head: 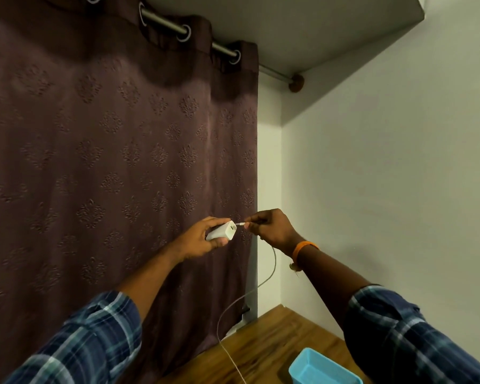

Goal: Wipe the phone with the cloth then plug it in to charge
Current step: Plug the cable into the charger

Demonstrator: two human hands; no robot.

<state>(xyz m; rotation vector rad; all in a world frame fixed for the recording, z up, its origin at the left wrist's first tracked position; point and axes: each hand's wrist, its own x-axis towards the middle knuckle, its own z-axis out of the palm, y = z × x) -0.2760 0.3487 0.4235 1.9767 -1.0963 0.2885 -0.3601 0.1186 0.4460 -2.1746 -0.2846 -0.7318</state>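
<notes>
My left hand (198, 242) grips a white charger adapter (222, 231), held up in front of the curtain with its USB port facing right. My right hand (272, 228) pinches the plug end of a white charging cable (240, 225), its tip a short gap from the adapter's port. The cable (272, 267) hangs down from my right hand and trails over the wooden table to the frame's bottom edge. Neither the phone nor the cloth is in view.
A dark brown patterned curtain (108, 162) on a metal rod fills the left side. A white wall (385, 176) is on the right. A wooden table (261, 347) sits at the bottom, with a light blue tray (320, 368) at its lower edge.
</notes>
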